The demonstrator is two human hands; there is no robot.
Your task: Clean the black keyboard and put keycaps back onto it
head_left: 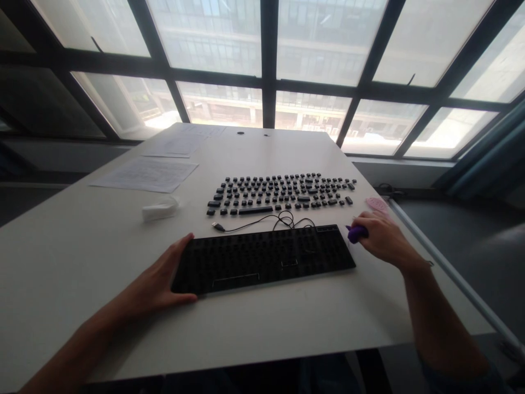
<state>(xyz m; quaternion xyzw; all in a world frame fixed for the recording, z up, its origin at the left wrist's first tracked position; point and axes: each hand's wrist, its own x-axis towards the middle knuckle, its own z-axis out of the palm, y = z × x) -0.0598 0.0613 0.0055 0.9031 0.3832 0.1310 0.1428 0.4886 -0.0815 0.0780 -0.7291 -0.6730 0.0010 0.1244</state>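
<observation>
A black keyboard base (266,257) with its keycaps off lies flat on the white table. My left hand (170,273) grips its left end, the thumb at the near edge and the fingers at the far edge. Just off the right end, my right hand (383,238) is closed around a small purple object (358,234) with a rounded body and a pointed tip. The fingers cover the rest of it. Beyond the base, loose black keycaps (283,191) are laid out in rows like a keyboard. The USB cable (246,221) lies coiled between them and the base.
A crumpled white tissue or packet (161,209) lies left of the keycaps. Printed sheets (145,174) are farther back on the left. A pink pad (376,204) sits near the right edge of the white table (262,328). Large windows (311,44) stand behind.
</observation>
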